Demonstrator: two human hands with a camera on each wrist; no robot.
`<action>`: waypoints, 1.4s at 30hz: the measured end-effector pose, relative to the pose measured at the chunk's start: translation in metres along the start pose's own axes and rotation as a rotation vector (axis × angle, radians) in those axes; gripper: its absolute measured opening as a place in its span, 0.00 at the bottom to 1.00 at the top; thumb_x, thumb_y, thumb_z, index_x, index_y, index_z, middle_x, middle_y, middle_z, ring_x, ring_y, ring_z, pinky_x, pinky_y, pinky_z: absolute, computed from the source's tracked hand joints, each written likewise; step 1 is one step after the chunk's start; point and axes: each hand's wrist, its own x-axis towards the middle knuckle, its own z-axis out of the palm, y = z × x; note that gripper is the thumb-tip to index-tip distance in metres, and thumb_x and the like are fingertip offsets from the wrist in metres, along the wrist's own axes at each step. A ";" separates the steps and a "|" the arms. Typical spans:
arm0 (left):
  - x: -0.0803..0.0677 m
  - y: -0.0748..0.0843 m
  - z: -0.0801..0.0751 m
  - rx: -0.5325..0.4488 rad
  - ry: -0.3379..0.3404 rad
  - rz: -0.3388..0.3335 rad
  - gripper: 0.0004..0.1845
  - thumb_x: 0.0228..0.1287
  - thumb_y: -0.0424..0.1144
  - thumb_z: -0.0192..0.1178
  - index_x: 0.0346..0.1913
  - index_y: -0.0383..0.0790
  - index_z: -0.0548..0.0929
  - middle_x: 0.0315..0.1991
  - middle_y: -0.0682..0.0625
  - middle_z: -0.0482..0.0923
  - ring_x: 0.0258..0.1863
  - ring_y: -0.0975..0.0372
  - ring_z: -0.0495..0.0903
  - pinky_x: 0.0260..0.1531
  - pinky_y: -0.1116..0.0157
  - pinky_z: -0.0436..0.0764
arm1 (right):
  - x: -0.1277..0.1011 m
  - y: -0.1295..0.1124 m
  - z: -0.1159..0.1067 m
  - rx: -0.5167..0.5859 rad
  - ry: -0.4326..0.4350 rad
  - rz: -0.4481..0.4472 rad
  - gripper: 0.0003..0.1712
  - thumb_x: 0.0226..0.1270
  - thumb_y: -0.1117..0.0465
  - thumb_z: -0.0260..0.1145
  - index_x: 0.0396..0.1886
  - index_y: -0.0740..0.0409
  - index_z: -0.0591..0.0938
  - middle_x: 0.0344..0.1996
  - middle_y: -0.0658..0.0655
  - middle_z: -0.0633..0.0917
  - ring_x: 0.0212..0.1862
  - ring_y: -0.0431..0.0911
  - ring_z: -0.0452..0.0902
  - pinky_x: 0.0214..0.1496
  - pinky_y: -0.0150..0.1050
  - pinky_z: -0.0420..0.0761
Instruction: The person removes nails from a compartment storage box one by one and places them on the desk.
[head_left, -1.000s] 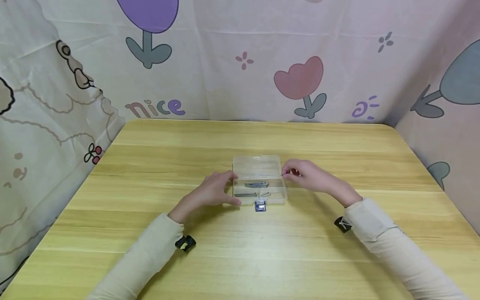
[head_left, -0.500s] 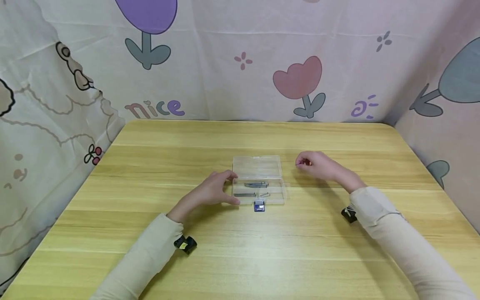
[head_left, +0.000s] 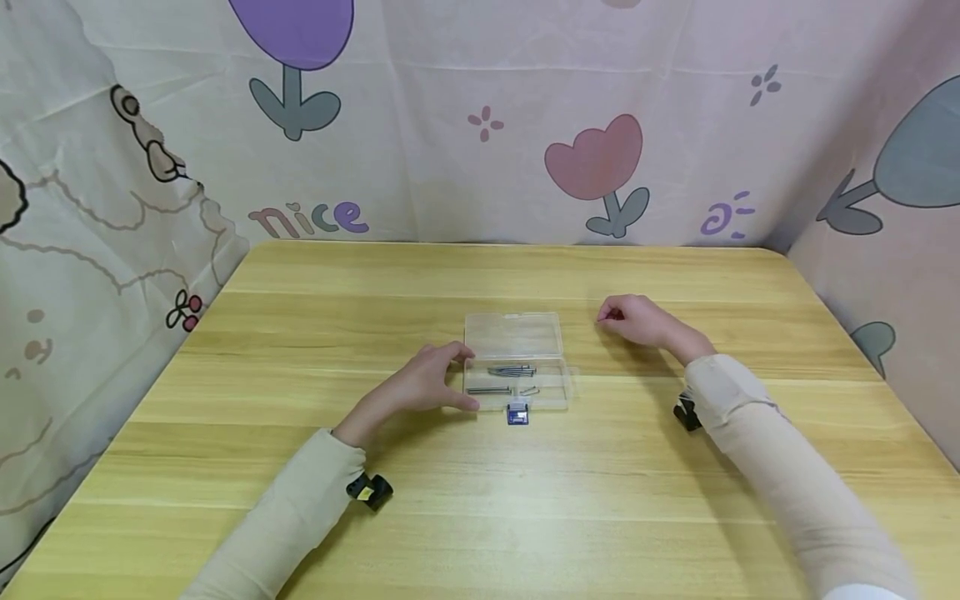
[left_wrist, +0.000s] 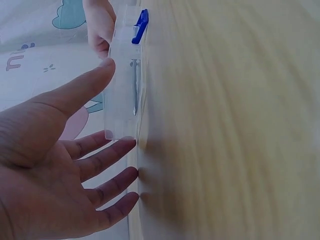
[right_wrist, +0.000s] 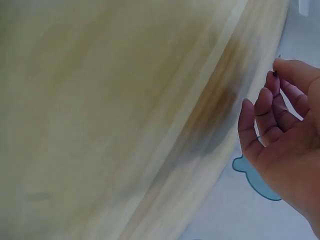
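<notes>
In the head view, a clear plastic case is set near the middle of the wooden tabletop, with its lid laid back away from the person. Slim metal nails are held in the rear compartment, longer ones are laid in the front left part, and short pieces are seen to their right. A blue latch is hung from the front edge. The left end of the case is bracketed by the left grip, thumb at the front corner and fingers toward the hinge. The right grip is held beyond the lid's right side, apart from the case. A cloth printed with flowers is hung behind.

In the left wrist view, the case is seen from its end, with a nail visible through the wall. It is touched by the left thumb and fingertips; the fingers are spread and relaxed, and nothing is clenched.

In the right wrist view, a tiny dark piece is pinched between the right thumb and forefinger; its exact kind cannot be told. The other fingers are loosely bent.
</notes>
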 end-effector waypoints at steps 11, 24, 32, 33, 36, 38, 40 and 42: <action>0.000 -0.003 0.000 -0.004 -0.006 0.008 0.41 0.48 0.49 0.75 0.63 0.36 0.71 0.61 0.40 0.72 0.62 0.46 0.65 0.61 0.47 0.63 | 0.012 0.004 0.003 -0.021 -0.023 0.044 0.04 0.68 0.68 0.61 0.36 0.66 0.80 0.31 0.58 0.82 0.35 0.50 0.73 0.44 0.46 0.72; 0.000 -0.004 0.000 -0.012 -0.004 0.013 0.40 0.48 0.49 0.76 0.63 0.35 0.71 0.61 0.40 0.72 0.61 0.46 0.65 0.61 0.48 0.63 | 0.013 0.009 0.004 -0.011 -0.016 0.060 0.03 0.67 0.69 0.61 0.36 0.66 0.80 0.31 0.58 0.82 0.36 0.50 0.73 0.45 0.47 0.72; 0.000 -0.004 0.000 -0.007 -0.008 0.022 0.41 0.48 0.49 0.75 0.63 0.35 0.71 0.61 0.40 0.73 0.61 0.46 0.65 0.61 0.48 0.63 | 0.007 0.008 -0.001 -0.018 -0.007 0.061 0.05 0.66 0.68 0.63 0.39 0.67 0.81 0.34 0.59 0.82 0.38 0.52 0.74 0.47 0.49 0.73; 0.000 -0.004 0.000 -0.007 -0.009 0.021 0.41 0.48 0.49 0.75 0.63 0.35 0.71 0.61 0.40 0.72 0.61 0.46 0.65 0.61 0.48 0.63 | 0.005 0.008 -0.002 -0.016 0.000 0.062 0.06 0.67 0.68 0.63 0.39 0.67 0.80 0.34 0.59 0.82 0.39 0.52 0.74 0.48 0.49 0.73; 0.000 -0.004 0.000 -0.008 -0.010 0.026 0.41 0.48 0.49 0.75 0.63 0.35 0.71 0.61 0.40 0.72 0.61 0.46 0.65 0.61 0.47 0.63 | 0.001 0.004 -0.002 0.010 0.024 0.066 0.07 0.68 0.67 0.62 0.41 0.69 0.80 0.36 0.61 0.82 0.41 0.53 0.76 0.49 0.49 0.74; 0.000 -0.004 0.000 -0.007 -0.009 0.027 0.41 0.48 0.49 0.75 0.63 0.35 0.71 0.61 0.40 0.73 0.62 0.46 0.65 0.61 0.47 0.63 | -0.002 -0.001 -0.001 0.030 0.033 0.053 0.08 0.69 0.67 0.61 0.42 0.70 0.80 0.36 0.61 0.83 0.42 0.53 0.76 0.49 0.49 0.74; 0.000 -0.003 0.000 -0.006 -0.005 0.026 0.41 0.48 0.48 0.75 0.63 0.35 0.71 0.61 0.40 0.73 0.61 0.46 0.65 0.61 0.48 0.64 | -0.005 -0.007 0.001 0.052 0.035 0.034 0.09 0.69 0.67 0.60 0.43 0.70 0.80 0.36 0.61 0.83 0.42 0.53 0.76 0.48 0.48 0.75; 0.000 -0.003 0.000 -0.006 -0.002 0.022 0.41 0.48 0.48 0.76 0.63 0.35 0.71 0.61 0.40 0.73 0.61 0.46 0.66 0.60 0.48 0.64 | -0.009 -0.014 0.004 0.063 0.030 0.001 0.08 0.69 0.67 0.60 0.43 0.69 0.80 0.36 0.59 0.83 0.41 0.51 0.76 0.46 0.47 0.75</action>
